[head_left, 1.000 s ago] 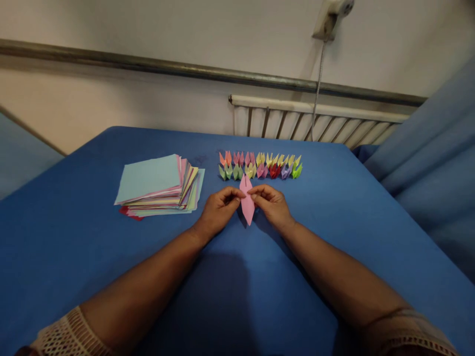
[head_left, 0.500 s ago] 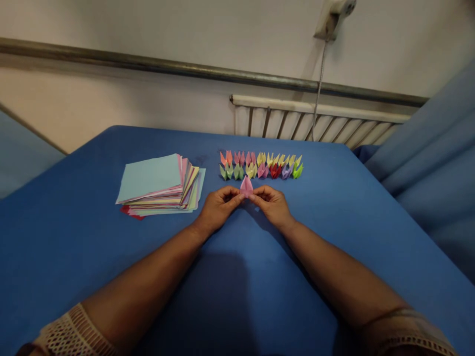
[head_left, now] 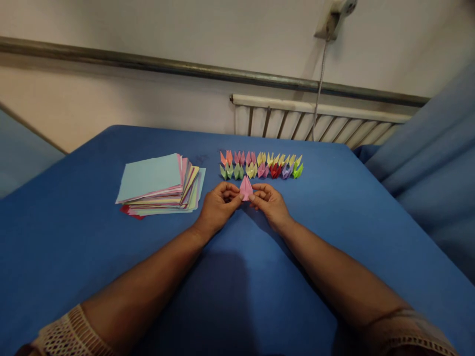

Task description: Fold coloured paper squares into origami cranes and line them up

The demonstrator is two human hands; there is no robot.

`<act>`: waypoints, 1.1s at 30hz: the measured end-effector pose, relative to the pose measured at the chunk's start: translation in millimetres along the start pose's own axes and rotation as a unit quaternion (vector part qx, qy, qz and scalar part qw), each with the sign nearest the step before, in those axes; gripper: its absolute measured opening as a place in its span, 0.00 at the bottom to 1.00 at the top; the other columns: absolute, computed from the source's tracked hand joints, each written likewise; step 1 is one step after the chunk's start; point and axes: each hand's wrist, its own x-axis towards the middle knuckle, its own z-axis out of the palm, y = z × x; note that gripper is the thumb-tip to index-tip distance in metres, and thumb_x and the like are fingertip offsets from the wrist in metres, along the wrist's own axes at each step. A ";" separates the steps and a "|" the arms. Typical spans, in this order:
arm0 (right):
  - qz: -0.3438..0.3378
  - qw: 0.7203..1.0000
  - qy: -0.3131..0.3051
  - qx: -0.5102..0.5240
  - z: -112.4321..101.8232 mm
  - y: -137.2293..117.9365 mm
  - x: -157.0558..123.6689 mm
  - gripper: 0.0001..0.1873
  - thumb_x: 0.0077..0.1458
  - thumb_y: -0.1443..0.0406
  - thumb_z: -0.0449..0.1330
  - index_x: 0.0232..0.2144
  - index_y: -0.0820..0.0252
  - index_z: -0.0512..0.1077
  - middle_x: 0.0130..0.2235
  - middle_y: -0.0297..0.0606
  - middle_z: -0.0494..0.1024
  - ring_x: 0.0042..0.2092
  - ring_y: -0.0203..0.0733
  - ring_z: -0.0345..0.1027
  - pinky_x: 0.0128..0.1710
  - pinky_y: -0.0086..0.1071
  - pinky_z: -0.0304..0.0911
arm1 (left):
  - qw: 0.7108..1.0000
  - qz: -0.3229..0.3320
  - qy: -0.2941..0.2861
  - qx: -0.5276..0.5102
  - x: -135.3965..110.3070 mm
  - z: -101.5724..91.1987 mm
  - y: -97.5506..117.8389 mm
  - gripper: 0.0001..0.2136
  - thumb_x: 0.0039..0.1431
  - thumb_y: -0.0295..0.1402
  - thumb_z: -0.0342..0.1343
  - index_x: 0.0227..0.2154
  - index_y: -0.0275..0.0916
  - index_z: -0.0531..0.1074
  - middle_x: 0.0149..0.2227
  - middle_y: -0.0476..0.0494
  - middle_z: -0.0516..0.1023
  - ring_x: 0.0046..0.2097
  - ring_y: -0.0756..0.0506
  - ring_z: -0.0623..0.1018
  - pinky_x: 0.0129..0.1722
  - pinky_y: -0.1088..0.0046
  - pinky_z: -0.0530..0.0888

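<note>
A small pink folded paper piece (head_left: 245,188) stands point-up between my two hands on the blue table (head_left: 334,207). My left hand (head_left: 217,206) pinches its left side with closed fingers. My right hand (head_left: 271,201) pinches its right side the same way. Just beyond the pink piece lie two rows of several small folded paper figures (head_left: 261,165) in pink, yellow, green, red and purple. A stack of coloured square paper sheets (head_left: 158,185), light blue on top, lies to the left of my left hand.
A white radiator (head_left: 315,122) and a metal rail (head_left: 148,64) run along the wall behind the table. A cord (head_left: 319,79) hangs from a wall fitting. Blue fabric (head_left: 438,158) rises at the right.
The long pink piece has been folded up: its lower point no longer hangs below my fingers, and only a short pointed shape shows. Both hands stayed in place.
</note>
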 end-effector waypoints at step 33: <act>-0.076 0.987 -0.002 -0.138 -0.1 -8.0 -11.1 0.15 0.49 0.54 0.62 0.22 0.58 0.70 0.20 0.29 0.67 0.24 0.33 0.59 0.26 0.29 0.56 | 0.989 -0.060 -0.066 -0.116 -3.1 2.4 0.8 0.14 0.50 0.44 0.62 0.29 0.37 0.71 0.24 0.51 0.71 0.26 0.52 0.70 0.28 0.76 0.67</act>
